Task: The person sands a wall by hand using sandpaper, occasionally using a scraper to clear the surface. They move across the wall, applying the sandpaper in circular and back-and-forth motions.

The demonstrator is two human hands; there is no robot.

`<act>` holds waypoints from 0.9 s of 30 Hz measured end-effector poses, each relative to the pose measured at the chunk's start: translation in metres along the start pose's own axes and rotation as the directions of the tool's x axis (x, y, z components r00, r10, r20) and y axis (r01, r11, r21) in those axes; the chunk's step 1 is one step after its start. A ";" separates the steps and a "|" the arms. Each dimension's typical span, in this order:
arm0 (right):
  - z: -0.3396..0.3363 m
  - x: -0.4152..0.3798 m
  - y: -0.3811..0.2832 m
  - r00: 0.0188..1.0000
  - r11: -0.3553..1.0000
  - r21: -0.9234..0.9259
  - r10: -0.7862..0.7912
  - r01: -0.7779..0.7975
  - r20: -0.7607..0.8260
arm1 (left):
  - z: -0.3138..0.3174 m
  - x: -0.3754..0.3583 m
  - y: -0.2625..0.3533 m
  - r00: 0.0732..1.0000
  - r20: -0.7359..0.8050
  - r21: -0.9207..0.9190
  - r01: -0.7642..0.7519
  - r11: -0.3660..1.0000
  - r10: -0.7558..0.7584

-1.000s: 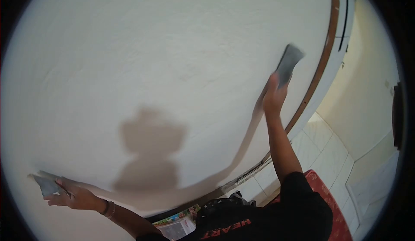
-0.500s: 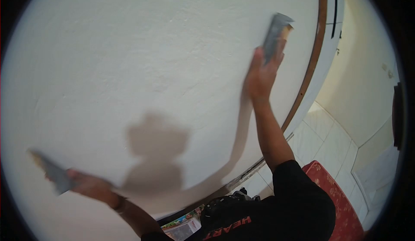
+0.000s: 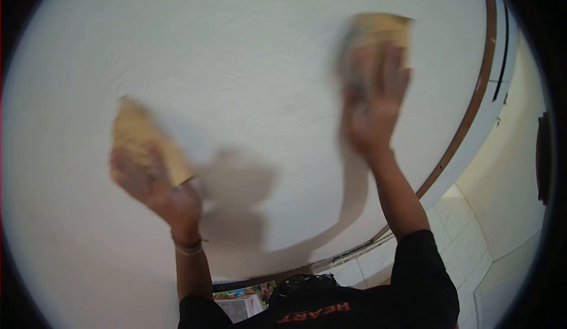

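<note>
Against the white wall, my left hand holds a piece of sandpaper with its tan backing showing, the fingers laid over its lower part. My right hand, higher up and to the right, grips another piece of sandpaper. Its tan back faces me, and a blurred grey side shows at its left. Motion smears both hands and papers, so exact contact with the wall is hard to make out. A thin bracelet circles my left wrist.
A brown wooden strip borders the wall on the right. White floor tiles lie below at right. Colourful printed papers sit beneath the wall, near my black shirt. My shadow falls on the wall between my arms.
My left hand has swung up and right, its sandpaper now showing the tan back. My right hand has turned its sheet from mostly grey to tan. The view has shifted somewhat.
</note>
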State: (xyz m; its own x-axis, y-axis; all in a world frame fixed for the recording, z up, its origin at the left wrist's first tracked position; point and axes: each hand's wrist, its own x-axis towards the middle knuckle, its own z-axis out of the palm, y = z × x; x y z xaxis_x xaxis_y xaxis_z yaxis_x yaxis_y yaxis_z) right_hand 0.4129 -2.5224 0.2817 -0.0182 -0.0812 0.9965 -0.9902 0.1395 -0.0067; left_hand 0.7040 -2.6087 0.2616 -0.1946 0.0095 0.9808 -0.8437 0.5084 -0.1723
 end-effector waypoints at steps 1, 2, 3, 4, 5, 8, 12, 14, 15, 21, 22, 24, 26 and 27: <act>-0.001 -0.011 -0.021 0.974 0.980 0.102 -0.183 0.171 0.130 | 0.004 -0.006 -0.001 0.999 0.010 -0.043 0.033 0.999 -0.032; -0.006 -0.018 -0.034 0.887 0.909 0.202 -0.405 0.365 0.220 | 0.001 -0.003 -0.005 0.999 -0.002 -0.018 0.041 0.999 -0.041; 0.002 -0.022 -0.033 0.865 0.875 0.187 -0.476 0.447 0.157 | -0.003 0.002 -0.012 0.993 -0.001 0.018 0.119 0.993 -0.119; 0.009 -0.023 -0.024 0.836 0.837 0.160 -0.541 0.524 0.095 | -0.005 0.011 -0.019 0.981 -0.004 0.047 0.196 0.979 -0.196; 0.000 -0.008 -0.013 0.878 0.891 0.138 -0.451 0.433 0.160 | -0.004 0.024 -0.025 0.924 -0.142 -0.277 0.308 0.910 -0.356; -0.004 0.052 0.018 0.974 0.977 -0.029 -0.211 0.209 -0.082 | 0.005 0.036 -0.041 0.826 -0.245 -0.426 0.378 0.822 -0.507; 0.003 0.089 -0.028 0.959 0.967 -0.120 -0.242 0.226 -0.147 | -0.003 0.032 0.025 0.991 0.134 -0.008 -0.030 1.000 0.031; -0.021 0.104 -0.059 0.883 0.897 0.091 -0.442 0.433 0.156 | -0.006 0.042 0.026 0.989 0.142 0.038 -0.035 0.999 0.030; -0.022 0.111 -0.055 0.884 0.896 0.093 -0.445 0.435 0.147 | -0.007 0.049 0.024 0.986 0.163 0.074 -0.054 0.996 0.042; -0.010 0.131 -0.005 0.981 0.994 0.023 -0.098 0.103 -0.170 | -0.001 0.093 -0.030 0.908 -0.230 -0.092 0.338 0.937 -0.350; -0.017 0.119 -0.025 0.996 0.995 -0.036 -0.090 0.091 0.008 | 0.002 0.091 -0.020 0.944 -0.265 -0.086 0.177 0.980 -0.194; -0.018 0.107 -0.050 0.859 0.867 0.066 -0.499 0.495 0.115 | -0.009 0.077 0.017 0.986 0.132 0.050 -0.112 0.993 0.104; -0.002 0.116 -0.045 0.834 0.840 -0.006 -0.538 0.543 0.123 | -0.012 0.074 0.025 0.965 0.207 -0.022 -0.162 0.987 0.163; 0.006 0.125 -0.032 0.901 0.901 -0.025 -0.434 0.434 -0.008 | -0.008 0.078 0.013 0.989 0.069 -0.063 -0.130 0.989 0.134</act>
State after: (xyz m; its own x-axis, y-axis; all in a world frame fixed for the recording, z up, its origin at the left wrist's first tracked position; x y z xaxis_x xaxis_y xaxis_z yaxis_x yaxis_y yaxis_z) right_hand 0.4410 -2.5431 0.4059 0.4143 -0.1260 0.9014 -0.8964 0.1152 0.4281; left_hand 0.6819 -2.5949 0.3370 -0.3402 0.0182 0.9402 -0.7779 0.5562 -0.2923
